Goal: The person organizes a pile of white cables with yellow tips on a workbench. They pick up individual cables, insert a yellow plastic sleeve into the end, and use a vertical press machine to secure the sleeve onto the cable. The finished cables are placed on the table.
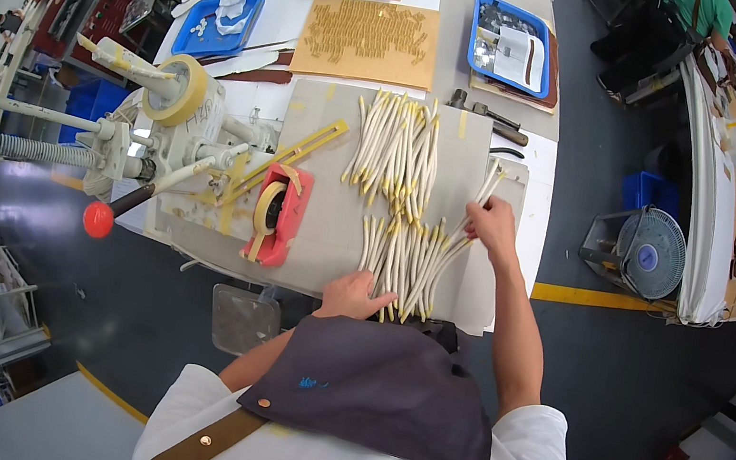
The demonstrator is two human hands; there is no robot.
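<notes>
Two groups of slim white cords with yellow ends lie on the grey work board: an upper bundle (393, 147) and a lower bundle (388, 257) nearer to me. At the lower bundle's right side, my right hand (492, 227) is closed in a pinch on a long white cord (487, 188), whose upper end leans up and right past the fingers. My left hand (355, 296) rests at the near left edge of the lower bundle, thumb stretched over the cord ends and fingers spread from it. It grips nothing that I can see.
A red tape dispenser (290, 218) and a white press with a red-knobbed lever (99, 220) stand left. Hand tools (500, 126) lie at the board's upper right. Beyond are a board of small brass-coloured pieces (369, 38) and blue trays (543, 83). A fan (645, 253) stands right.
</notes>
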